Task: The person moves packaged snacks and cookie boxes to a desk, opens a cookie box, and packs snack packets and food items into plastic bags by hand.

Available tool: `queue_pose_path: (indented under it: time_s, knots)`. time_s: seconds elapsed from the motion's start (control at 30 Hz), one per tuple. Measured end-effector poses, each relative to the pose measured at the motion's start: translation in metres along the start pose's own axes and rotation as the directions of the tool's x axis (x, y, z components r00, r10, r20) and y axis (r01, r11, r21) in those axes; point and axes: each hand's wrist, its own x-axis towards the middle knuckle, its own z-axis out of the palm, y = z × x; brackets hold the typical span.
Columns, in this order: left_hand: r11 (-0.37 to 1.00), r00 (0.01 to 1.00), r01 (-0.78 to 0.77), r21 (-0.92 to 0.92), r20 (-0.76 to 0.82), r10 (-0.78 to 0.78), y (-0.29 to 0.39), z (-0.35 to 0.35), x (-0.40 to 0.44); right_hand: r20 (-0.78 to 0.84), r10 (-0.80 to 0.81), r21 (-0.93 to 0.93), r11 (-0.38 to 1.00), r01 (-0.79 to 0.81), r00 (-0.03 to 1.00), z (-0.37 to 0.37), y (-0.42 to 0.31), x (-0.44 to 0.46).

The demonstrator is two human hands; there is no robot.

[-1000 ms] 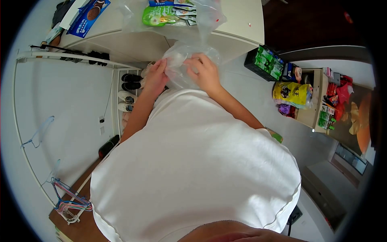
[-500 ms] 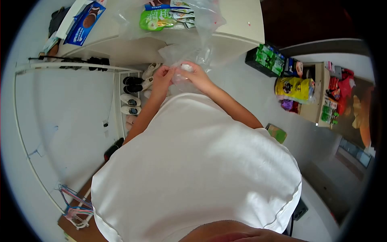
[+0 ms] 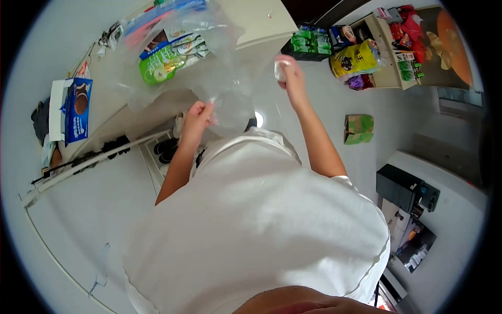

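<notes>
Left hand: [image 3: 197,118] thumb and fingers pinched together on the near part of the clear plastic bag [image 3: 225,63].
Right hand: [image 3: 293,78] raised right of the bag, fingers curled around a small white item [image 3: 279,71], its kind too small to tell.
Clear plastic bag: far part on the worktop [image 3: 264,26]; a green packet [image 3: 152,71] and pale sachets [image 3: 191,46] show through its film.
Blue box: [image 3: 79,111] left on the worktop, contents hidden.
Dark crate: [image 3: 308,55] far right, holding green bottles [image 3: 309,40].
</notes>
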Motion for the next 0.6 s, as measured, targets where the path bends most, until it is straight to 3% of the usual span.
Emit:
queue_pose_path:
  time_s: [0.07,0.17,0.27,0.3,0.37,0.47,0.6]
  knots:
    - [0.999,0.999,0.008,0.04,0.05,-0.01,0.0,0.006,0.005,-0.108,-0.202,-0.123,0.974,0.189,0.973,0.021,-0.033,0.032]
    - [1.0,0.995,-0.011,0.022,0.097,0.009,0.003,0.018,0.007,-0.054,-0.221,-0.275,0.941,0.198,0.974,0.043,-0.074,0.075]
    - [0.999,0.994,-0.045,0.0,0.101,0.045,0.006,0.021,0.009,0.016,-0.457,-0.22,0.866,0.449,0.89,0.059,-0.088,0.104]
    - [0.998,0.993,-0.063,-0.024,0.098,0.065,0.006,0.021,0.011,-0.021,-0.573,-0.491,0.719,0.491,0.819,0.05,-0.077,0.118]
    - [0.995,0.994,-0.092,-0.036,0.06,0.094,0.004,0.018,0.011,0.068,-0.794,-0.865,0.255,0.433,0.604,0.028,-0.045,0.148]
    - [0.99,0.993,-0.117,-0.074,0.011,0.118,-0.003,0.012,0.01,0.037,-0.785,-0.902,0.24,0.358,0.618,0.023,-0.026,0.151]
    - [0.991,0.993,-0.08,-0.107,-0.092,0.07,0.002,0.013,0.003,0.016,-0.791,-0.835,0.325,0.443,0.611,0.017,-0.017,0.159]
